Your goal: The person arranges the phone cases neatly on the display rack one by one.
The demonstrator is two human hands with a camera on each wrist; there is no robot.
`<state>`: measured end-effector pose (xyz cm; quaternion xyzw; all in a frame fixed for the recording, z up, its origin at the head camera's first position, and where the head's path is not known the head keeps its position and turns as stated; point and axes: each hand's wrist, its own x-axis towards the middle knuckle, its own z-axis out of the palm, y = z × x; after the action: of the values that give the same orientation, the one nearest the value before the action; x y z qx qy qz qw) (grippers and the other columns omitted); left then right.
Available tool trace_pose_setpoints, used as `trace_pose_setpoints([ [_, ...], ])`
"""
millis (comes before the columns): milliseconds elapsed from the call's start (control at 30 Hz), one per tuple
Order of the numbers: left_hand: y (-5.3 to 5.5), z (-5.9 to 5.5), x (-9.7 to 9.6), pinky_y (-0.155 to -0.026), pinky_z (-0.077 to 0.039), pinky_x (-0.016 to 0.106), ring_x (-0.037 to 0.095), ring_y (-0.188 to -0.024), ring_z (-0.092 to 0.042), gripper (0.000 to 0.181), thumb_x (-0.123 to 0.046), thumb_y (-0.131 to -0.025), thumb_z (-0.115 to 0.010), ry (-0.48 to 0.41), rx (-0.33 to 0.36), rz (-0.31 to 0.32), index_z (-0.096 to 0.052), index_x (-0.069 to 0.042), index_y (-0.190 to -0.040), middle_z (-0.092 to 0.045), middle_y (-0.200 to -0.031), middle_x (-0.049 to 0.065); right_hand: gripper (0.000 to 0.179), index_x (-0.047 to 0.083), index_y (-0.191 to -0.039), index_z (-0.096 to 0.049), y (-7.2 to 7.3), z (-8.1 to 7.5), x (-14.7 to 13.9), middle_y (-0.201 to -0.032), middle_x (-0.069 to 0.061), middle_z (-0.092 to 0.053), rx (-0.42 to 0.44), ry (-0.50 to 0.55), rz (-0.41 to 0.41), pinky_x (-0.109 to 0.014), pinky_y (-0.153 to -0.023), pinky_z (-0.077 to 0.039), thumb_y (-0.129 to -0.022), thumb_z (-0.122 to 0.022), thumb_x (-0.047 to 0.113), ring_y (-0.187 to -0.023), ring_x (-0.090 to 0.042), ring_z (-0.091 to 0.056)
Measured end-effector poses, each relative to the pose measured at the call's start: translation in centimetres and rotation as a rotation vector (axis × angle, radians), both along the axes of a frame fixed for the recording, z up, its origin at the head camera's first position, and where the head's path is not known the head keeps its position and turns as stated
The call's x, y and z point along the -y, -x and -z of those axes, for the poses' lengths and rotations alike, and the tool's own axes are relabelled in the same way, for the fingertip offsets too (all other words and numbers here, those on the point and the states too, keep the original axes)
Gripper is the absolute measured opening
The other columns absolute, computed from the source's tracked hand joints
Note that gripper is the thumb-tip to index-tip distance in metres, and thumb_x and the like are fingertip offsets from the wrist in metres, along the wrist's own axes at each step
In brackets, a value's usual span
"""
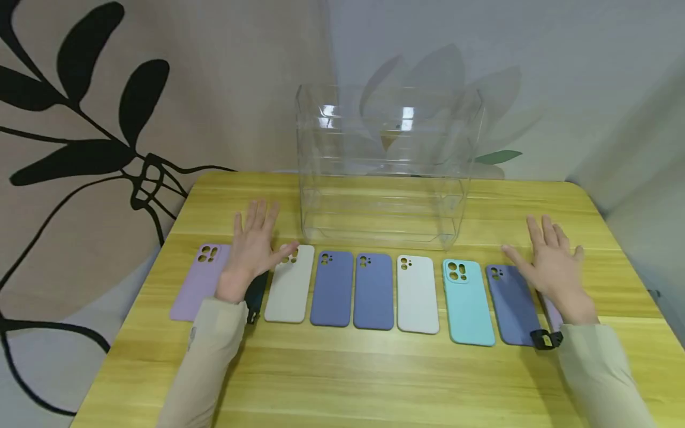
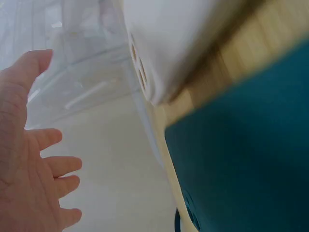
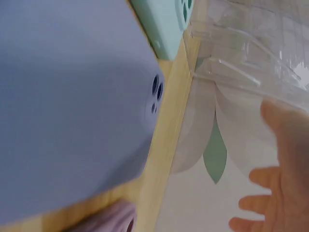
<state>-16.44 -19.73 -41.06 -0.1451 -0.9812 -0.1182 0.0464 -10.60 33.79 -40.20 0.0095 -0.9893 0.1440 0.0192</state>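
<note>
Several phone cases lie in a row on the wooden table. My left hand [image 1: 251, 252], fingers spread and holding nothing, is above a dark teal case [image 2: 246, 154], which it partly hides in the head view. Beside it are a lilac case [image 1: 192, 294] and a white case [image 1: 289, 294]. On the right, my right hand [image 1: 556, 270] also has its fingers spread, over a mostly hidden mauve case [image 1: 553, 313] and near a blue-purple case [image 1: 512, 309]. Between the hands lie two blue-purple cases [image 1: 332, 291], another white case [image 1: 417, 297] and a turquoise case [image 1: 471, 312].
A clear plastic tiered rack [image 1: 382, 235] stands at the back middle of the table [image 1: 374, 380], behind the cases. The wall [image 1: 257, 77] with leaf patterns rises just beyond the table's far edge. A black wrist strap piece [image 1: 546, 339] hangs beneath the right wrist.
</note>
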Motion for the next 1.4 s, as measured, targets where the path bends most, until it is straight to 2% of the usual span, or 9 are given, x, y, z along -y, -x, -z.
trace_pose_setpoints([
  [167,-0.2,0.0,-0.9,-0.11,-0.008,0.06,0.04,-0.139,-0.012,0.089,-0.048,-0.084,-0.063,-0.084,-0.044,0.074,-0.023,0.0,-0.147,-0.02,-0.149,0.028,0.08,-0.008,-0.145,-0.019,-1.5,0.4,-2.1,-0.143,-0.04,-0.018,-0.094,0.034,0.054,-0.074,-0.092,-0.02,-0.093,-0.052,0.044,-0.123,-0.06,-0.021],
  [267,-0.1,0.0,-1.4,-0.111,-0.013,0.058,0.041,-0.138,-0.017,0.085,-0.041,-0.084,-0.066,-0.155,-0.081,0.111,-0.026,0.003,-0.145,-0.024,-0.147,0.028,0.079,-0.015,-0.139,-0.024,-2.4,0.9,-3.4,-0.135,-0.045,-0.024,-0.096,0.026,0.058,-0.071,-0.092,-0.024,-0.091,-0.056,0.04,-0.118,-0.062,-0.026],
  [433,0.4,0.1,-2.5,-0.11,-0.02,0.055,0.043,-0.134,-0.026,0.079,-0.028,-0.083,-0.069,-0.278,-0.184,0.181,-0.03,0.008,-0.141,-0.031,-0.144,0.03,0.086,-0.02,-0.136,-0.024,-3.7,1.6,-4.7,-0.128,-0.049,-0.027,0.006,0.012,0.092,-0.073,-0.084,-0.029,-0.09,-0.058,0.044,-0.111,-0.066,-0.027],
  [533,0.9,0.0,-3.1,-0.11,-0.022,0.052,0.043,-0.133,-0.028,0.075,-0.025,-0.085,-0.066,-0.338,-0.212,0.199,-0.03,0.011,-0.14,-0.032,-0.144,0.029,0.092,-0.019,-0.138,-0.019,-4.1,1.9,-4.9,-0.126,-0.049,-0.027,0.087,0.016,0.118,-0.074,-0.078,-0.033,-0.088,-0.058,0.048,-0.106,-0.067,-0.029],
  [700,1.5,-0.1,-3.9,-0.108,-0.027,0.053,0.043,-0.132,-0.03,0.072,-0.023,-0.088,-0.062,-0.43,-0.153,0.154,-0.027,0.009,-0.142,-0.03,-0.145,0.027,0.097,-0.02,-0.137,-0.017,-4.5,2.3,-5.1,-0.121,-0.05,-0.03,0.178,0.011,0.135,-0.069,-0.069,-0.039,-0.085,-0.061,0.05,-0.099,-0.066,-0.037],
  [833,1.8,0.0,-4.5,-0.104,-0.031,0.055,0.042,-0.13,-0.032,0.069,-0.018,-0.089,-0.06,-0.508,-0.093,0.113,-0.025,0.007,-0.143,-0.032,-0.144,0.027,0.092,-0.019,-0.133,-0.026,-4.8,2.7,-5.2,-0.106,-0.045,-0.041,0.188,0.016,0.134,-0.053,-0.056,-0.043,-0.083,-0.064,0.049,-0.084,-0.055,-0.049],
  [933,2.0,0.2,-4.8,-0.102,-0.035,0.054,0.042,-0.125,-0.039,0.063,-0.009,-0.089,-0.059,-0.586,-0.091,0.112,-0.028,0.009,-0.141,-0.039,-0.137,0.029,0.089,-0.02,-0.13,-0.03,-4.7,2.9,-5.2,-0.098,-0.04,-0.043,0.193,0.024,0.132,-0.045,-0.053,-0.04,-0.083,-0.064,0.047,-0.078,-0.047,-0.05],
  [1200,2.6,0.3,-5.4,-0.085,-0.049,0.05,0.04,-0.104,-0.053,0.047,0.009,-0.087,-0.052,-0.82,-0.088,0.079,-0.039,0.012,-0.132,-0.05,-0.12,0.029,0.088,-0.027,-0.125,-0.032,-4.4,3.0,-5.2,-0.096,-0.042,-0.043,0.191,0.033,0.142,-0.048,-0.057,-0.041,-0.081,-0.068,0.041,-0.08,-0.047,-0.047],
  [1400,2.9,0.7,-5.4,-0.077,-0.053,0.05,0.037,-0.102,-0.054,0.045,0.011,-0.087,-0.05,-0.875,-0.082,0.03,-0.043,0.008,-0.131,-0.052,-0.119,0.026,0.085,-0.027,-0.124,-0.033,-4.4,3.1,-5.3,-0.099,-0.043,-0.041,0.182,0.051,0.177,-0.046,-0.057,-0.04,-0.08,-0.069,0.037,-0.081,-0.047,-0.045],
])
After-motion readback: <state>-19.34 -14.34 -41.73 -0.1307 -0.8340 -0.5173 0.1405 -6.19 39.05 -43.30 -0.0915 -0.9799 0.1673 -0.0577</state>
